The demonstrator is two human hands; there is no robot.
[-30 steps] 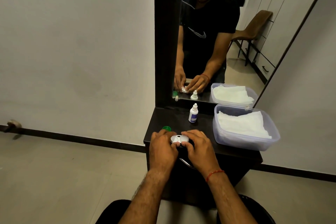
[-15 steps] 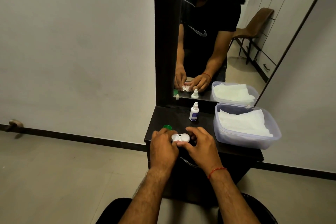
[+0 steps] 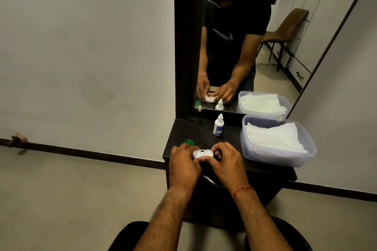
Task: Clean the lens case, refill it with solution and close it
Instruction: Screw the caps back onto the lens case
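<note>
The lens case [image 3: 203,153] sits between the person's two hands, at the front edge of the dresser [image 3: 200,130] and toward its left corner. It is held level, its two round white halves side by side and facing up. Whether those halves are capped I cannot tell.

The left hand [image 3: 184,166] wraps the case's left end, fingers curled over the far side and the thumb tucked against the near rim. The right hand [image 3: 228,164] takes the right end the same way. Its fingers [image 3: 219,148] are bent in above the case and its thumb comes up from below, so the case is pinched from both sides with only its middle showing.

Just behind the left knuckles a green cap [image 3: 188,142] lies on the dresser near the left edge, apart from the case. A small white solution bottle [image 3: 218,124] stands upright toward the back edge, well behind the hands. On the right side of the dresser sits a clear plastic tub [image 3: 275,156] with white tissues [image 3: 273,136] folded inside. The mirror [image 3: 234,47] rising from the back edge repeats it all — hands, bottle and tub.
</note>
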